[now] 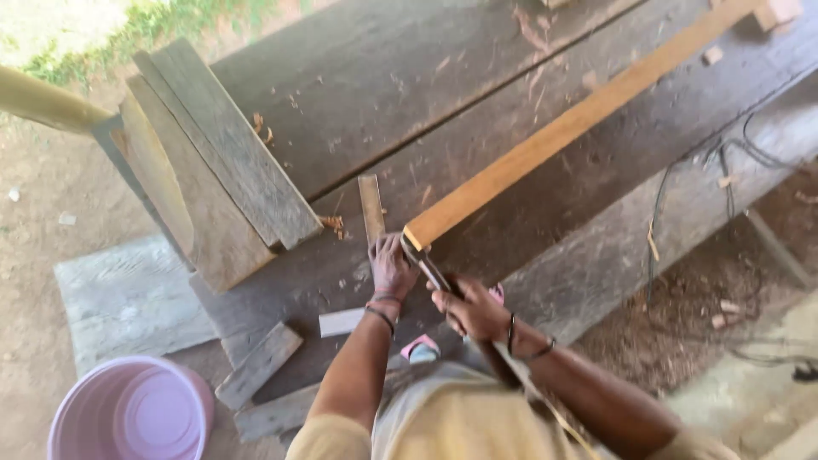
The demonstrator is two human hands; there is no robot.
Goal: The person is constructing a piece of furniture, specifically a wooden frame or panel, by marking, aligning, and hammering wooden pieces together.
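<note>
A rough outdoor workbench of dark, weathered planks stands on bare dirt, with a strip of grass beyond its far end and wood shavings scattered over its top. The person's left hand lies flat on the bench, fingers spread and pressing down, holding nothing; it sits just beside the near end of a long, pale wooden batten that runs away from the hands, diagonally up and to the right across the bench. The right hand is closed around the handle of a dark metal tool, perhaps a try square or a small saw, though its exact kind cannot be told; the blade end of it rests against the near end of the batten, right between the two hands. Directly beyond the left hand lies a short narrow wood strip. Further left of that hand, several grey boards lean stacked against the bench. Nearer the person on the left, a lilac plastic bucket stands on the ground beside loose offcuts. To the right of the right hand, black cables trail over the bench edge.
</note>
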